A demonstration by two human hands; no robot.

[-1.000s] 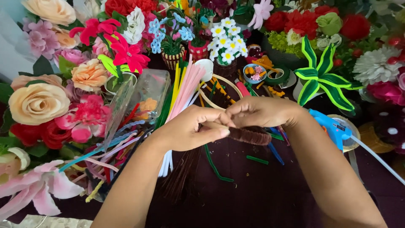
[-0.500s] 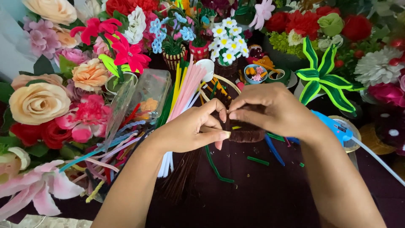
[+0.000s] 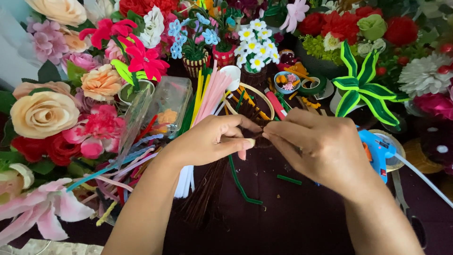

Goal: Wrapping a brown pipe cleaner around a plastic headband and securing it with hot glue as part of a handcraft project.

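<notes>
Item: brown pipe-cleaner piece [image 3: 258, 141], short and fuzzy, held at the middle of the view above the dark table [image 3: 292, 222]. Most of it is hidden by fingers; the visible stub runs roughly left to right between the two sets of fingertips, so its long axis lies about level and crosswise to the viewer. Which end is which cannot be told

Left hand [image 3: 212, 141]: forearm enters from the lower left, palm turned inward, fingers curled, thumb and forefinger pinched narrow on the left end of the piece

Right hand [image 3: 316, 146]: forearm enters from the lower right, back of the hand up, fingers bent down and closed tight on the right end. The fingertips of both hands meet, touching or nearly so

Beneath the hands: a bundle of brown pipe cleaners [image 3: 207, 189] lying lengthwise toward the viewer, a bent green pipe cleaner [image 3: 240, 184] and a short green offcut [image 3: 289, 179] on the table

Behind the left hand: a sheaf of pink, yellow and white pipe cleaners [image 3: 210, 97] pointing away, beside a clear plastic box [image 3: 167, 104]

Just right of the right hand: a blue glue gun [image 3: 377, 151] with a white cord

Surround: artificial flowers on three sides, including a cream rose [image 3: 42, 113] at left, small white daisies in a pot [image 3: 255, 45] at the back, and a green striped leafy plant [image 3: 361, 89] at right
</notes>
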